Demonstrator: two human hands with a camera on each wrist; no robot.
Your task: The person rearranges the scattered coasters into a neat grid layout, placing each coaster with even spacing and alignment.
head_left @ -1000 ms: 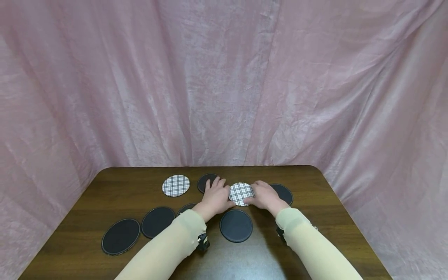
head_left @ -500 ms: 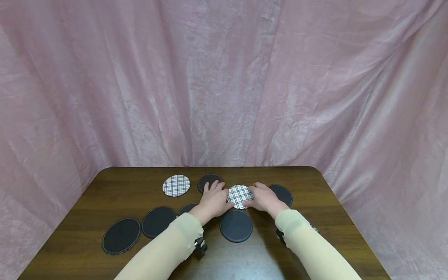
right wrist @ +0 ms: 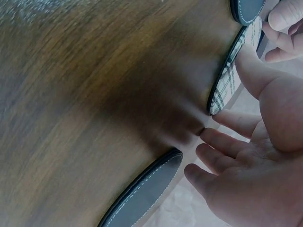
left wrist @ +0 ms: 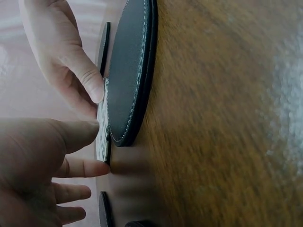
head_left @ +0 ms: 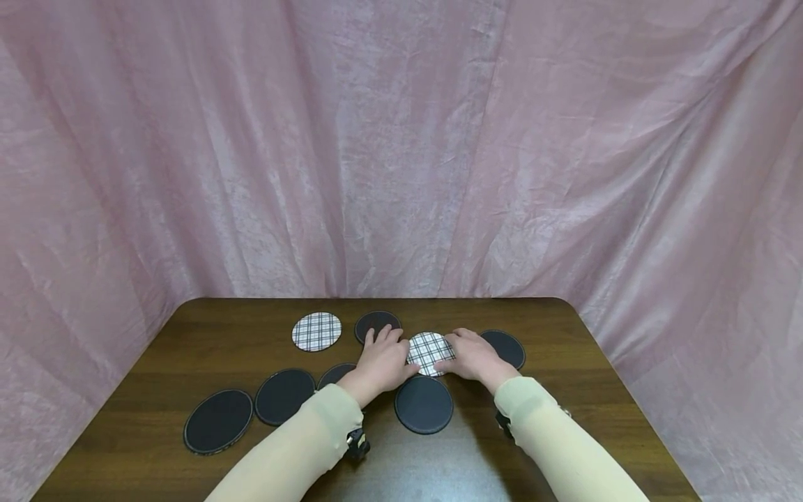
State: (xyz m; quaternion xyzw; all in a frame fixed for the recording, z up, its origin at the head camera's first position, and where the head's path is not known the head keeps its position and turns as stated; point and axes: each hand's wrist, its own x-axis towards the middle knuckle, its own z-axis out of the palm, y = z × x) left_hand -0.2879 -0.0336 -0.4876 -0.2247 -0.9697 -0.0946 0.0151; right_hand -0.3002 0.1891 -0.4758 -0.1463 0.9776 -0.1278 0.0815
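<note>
Flat on the brown wooden worktop (head_left: 552,348), toward its far side, a round plaid coaster (head_left: 429,353), white with dark lines, between left hand (head_left: 379,359) and right hand (head_left: 473,355). Left hand with fingers extended and spread, relaxed rather than clenched, thumb and index fingertip at the left rim of the plaid coaster; remaining fingers reaching across the view of the far dark coaster (head_left: 375,322), contact there hard to tell. Right hand likewise loose, thumb on the plaid coaster's near edge, index finger at its right rim, other fingers lightly bent. Just nearer, the near dark coaster (head_left: 423,405), stitched round its border, touching the plaid coaster or almost so, hard to tell which. Beyond the right hand, partly covered by it, the right-hand dark coaster (head_left: 507,348). To the left, in a slanting row, the leftmost dark coaster (head_left: 218,422), the middle dark coaster (head_left: 285,397) and, half hidden by the left arm, the inner dark coaster (head_left: 334,374). Farther back, a second plaid coaster (head_left: 316,331). Behind the worktop, a draped pink curtain (head_left: 401,139).
</note>
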